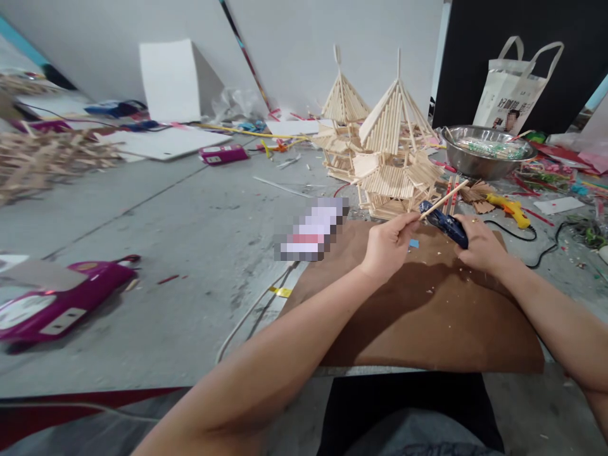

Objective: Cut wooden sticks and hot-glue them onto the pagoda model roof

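Note:
My left hand (390,244) is closed, pinching one end of a thin wooden stick (444,201) that slants up to the right. In my right hand (481,244) is a dark blue hand tool (445,225), apparently pliers or cutters, its head close to the stick near my left fingertips. Whether its jaws touch the stick I cannot tell. Both hands are above a brown sheet (427,329) with small pale scraps on it. Just beyond them stands a pavilion model made of wooden sticks (394,177), with a second similar model (339,133) behind it.
A phone (311,231) lies left of the brown sheet, its cable running toward me. A yellow glue gun (510,210) and a metal bowl (470,158) are at the right. Purple power strips (71,304) and a wood-strip pile (52,155) occupy the left side.

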`<action>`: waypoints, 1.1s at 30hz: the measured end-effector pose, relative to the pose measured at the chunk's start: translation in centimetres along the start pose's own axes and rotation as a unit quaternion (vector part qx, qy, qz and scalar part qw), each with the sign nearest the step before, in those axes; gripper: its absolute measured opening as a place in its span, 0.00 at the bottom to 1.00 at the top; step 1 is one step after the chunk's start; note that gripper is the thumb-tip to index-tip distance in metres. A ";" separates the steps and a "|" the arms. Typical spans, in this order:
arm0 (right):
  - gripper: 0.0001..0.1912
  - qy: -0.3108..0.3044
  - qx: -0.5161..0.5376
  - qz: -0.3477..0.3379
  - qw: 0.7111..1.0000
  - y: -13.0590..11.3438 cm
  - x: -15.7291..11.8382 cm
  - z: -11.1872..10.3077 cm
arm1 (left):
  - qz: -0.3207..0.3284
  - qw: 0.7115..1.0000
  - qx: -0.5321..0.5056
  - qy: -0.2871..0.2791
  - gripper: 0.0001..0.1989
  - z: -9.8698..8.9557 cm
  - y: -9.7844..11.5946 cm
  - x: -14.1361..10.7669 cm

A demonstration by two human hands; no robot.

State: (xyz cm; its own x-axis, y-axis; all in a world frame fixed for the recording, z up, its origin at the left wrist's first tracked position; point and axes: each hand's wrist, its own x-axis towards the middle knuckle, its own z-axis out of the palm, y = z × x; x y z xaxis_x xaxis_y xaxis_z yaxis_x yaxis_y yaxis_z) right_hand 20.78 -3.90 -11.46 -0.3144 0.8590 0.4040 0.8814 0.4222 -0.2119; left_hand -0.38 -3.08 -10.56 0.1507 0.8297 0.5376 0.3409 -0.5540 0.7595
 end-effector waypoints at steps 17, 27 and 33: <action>0.31 -0.020 -0.043 0.002 0.999 -0.1 0.0 0.1 | -0.056 0.997 -0.050 -0.024 0.09 0.2 0.1 0.1; 0.31 -0.047 -0.024 0.015 0.998 -0.6 0.2 -0.2 | -0.074 0.994 -0.072 -0.036 0.09 0.4 -0.4 0.0; 0.30 -0.047 -0.011 0.013 0.999 -0.8 0.1 -0.1 | -0.089 0.993 -0.060 -0.041 0.09 0.5 -0.3 0.1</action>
State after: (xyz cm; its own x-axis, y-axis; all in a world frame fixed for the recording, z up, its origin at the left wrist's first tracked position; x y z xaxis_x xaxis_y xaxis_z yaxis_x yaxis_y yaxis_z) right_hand 20.06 -4.20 -11.12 -0.3215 0.8940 0.3121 0.8972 0.3929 -0.2014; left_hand -0.03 -2.78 -10.93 0.1749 0.9156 0.3622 0.2562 -0.3975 0.8811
